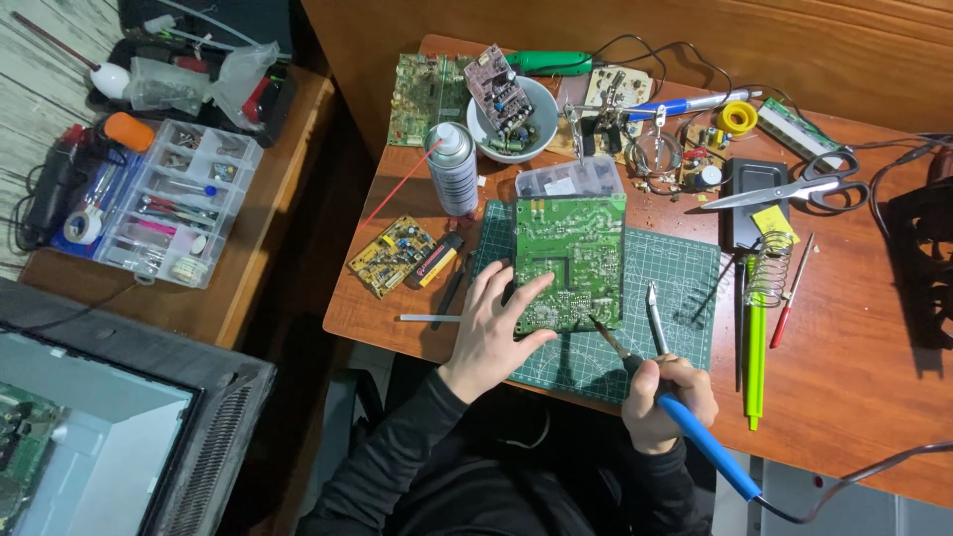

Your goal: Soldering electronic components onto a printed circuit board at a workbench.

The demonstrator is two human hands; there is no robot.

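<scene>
A green circuit board (pixel 570 260) lies solder side up on a green cutting mat (pixel 675 268) on the wooden table. My left hand (pixel 493 333) rests flat at the board's lower left corner, fingers spread, touching its edge. My right hand (pixel 667 400) grips a blue-handled soldering iron (pixel 695 437), its tip pointing at the board's lower right edge. Tweezers (pixel 656 316) lie on the mat just right of the tip.
A spray can (pixel 453 169), a white bowl (pixel 486 127) of boards, a yellow circuit board (pixel 390 254), scissors (pixel 794 185), a solder coil stand (pixel 766 268) and green and red tools sit around the mat. A parts organiser (pixel 169 203) is on the left bench.
</scene>
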